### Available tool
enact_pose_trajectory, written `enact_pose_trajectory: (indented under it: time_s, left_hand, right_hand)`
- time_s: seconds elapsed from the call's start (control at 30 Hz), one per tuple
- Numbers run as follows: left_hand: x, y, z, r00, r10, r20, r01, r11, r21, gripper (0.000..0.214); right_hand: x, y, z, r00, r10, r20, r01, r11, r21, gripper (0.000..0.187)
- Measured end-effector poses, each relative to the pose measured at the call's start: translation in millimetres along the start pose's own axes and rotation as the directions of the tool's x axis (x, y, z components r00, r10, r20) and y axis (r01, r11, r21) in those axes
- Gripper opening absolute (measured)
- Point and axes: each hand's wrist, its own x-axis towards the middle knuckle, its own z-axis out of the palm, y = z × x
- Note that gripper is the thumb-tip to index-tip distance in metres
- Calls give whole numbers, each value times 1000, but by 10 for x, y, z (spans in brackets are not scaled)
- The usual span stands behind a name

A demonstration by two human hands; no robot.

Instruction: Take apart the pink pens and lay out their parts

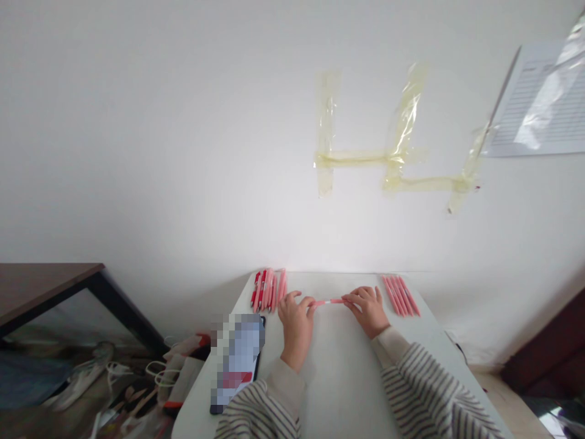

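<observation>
A slim pink pen point(328, 301) with a white band at its middle is held level between my two hands, just above or on the white table. My left hand point(296, 317) pinches its left end, with the index finger raised and bent. At the other end, the fingertips of my right hand point(368, 308) are closed on the pen. Beyond my left hand lies a group of red and pink pens point(267, 291), some with clips and dark tips. Several pink pens point(401, 296) rest side by side to the right of my right hand. Fingers cover both ends of the held pen.
The white table point(340, 378) stands against a white wall point(183, 152) bearing yellowed tape point(354, 158) and a paper sheet point(543, 110). A phone point(240, 363), its screen blurred, lies at the table's left edge. Shoes and bags point(183, 372) clutter the floor at left.
</observation>
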Motion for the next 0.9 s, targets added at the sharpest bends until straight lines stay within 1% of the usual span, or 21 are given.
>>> enact_pose_trajectory:
  time_s: [0.27, 0.43, 0.6, 0.73, 0.9]
  left_hand:
    - [7, 5, -4, 1000, -4, 26, 5, 1000, -11, 20]
    - [1, 1, -11, 1000, 16, 18, -15, 1000, -15, 20]
    - [-3, 16, -12, 999, 29, 39, -28, 999, -21, 20]
    - [-8, 24, 2, 997, 47, 54, -46, 999, -28, 20]
    - [-13, 14, 24, 998, 44, 37, -43, 999, -28, 17]
  right_hand:
    - [1, -14, -13, 1000, -3, 2, 3, 1000, -7, 21]
    - [-4, -26, -5, 1000, -12, -24, 11, 1000, -26, 22]
    - [-25, -68, 6, 998, -24, -53, 24, 1000, 7, 24]
    - [-28, -88, 6, 998, -41, -43, 42, 999, 9, 23]
    - [-14, -62, 5, 998, -54, -11, 54, 999, 6, 21]
